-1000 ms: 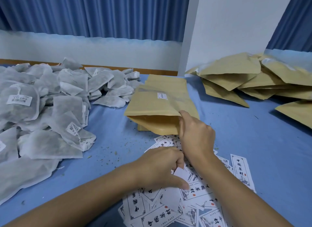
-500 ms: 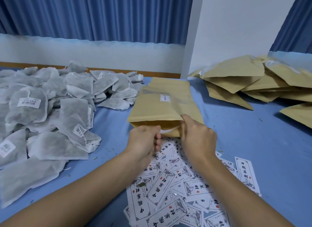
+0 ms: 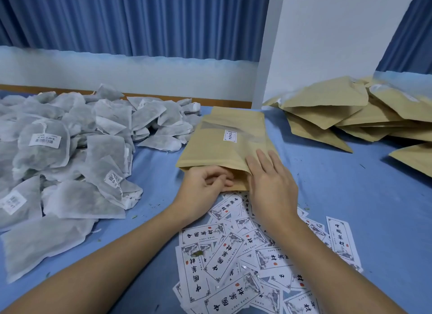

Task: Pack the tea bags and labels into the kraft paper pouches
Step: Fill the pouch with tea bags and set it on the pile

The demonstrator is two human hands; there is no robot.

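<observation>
Tan kraft paper pouch [image 3: 224, 147] lying flat mid-table, mouth toward me.
My right hand [image 3: 268, 180] rests flat on its top face, fingers straight. My left hand [image 3: 205, 185] is curled at the mouth; whether it grips anything, I cannot tell. Pouch contents hidden. Grey-white mesh tea bags [image 3: 70, 150] heaped left, printed white paper labels [image 3: 233, 255] scattered just beneath my wrists.

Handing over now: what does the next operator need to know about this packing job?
Left hand: fingers curled at the open mouth of the centre pouch; grip unclear.
Right hand: flat on that pouch.
Tea bags heaped left, labels scattered nearest, other pouches piled far right.
This pouch is open, contents hidden; many tea bags and labels remain to pack.
</observation>
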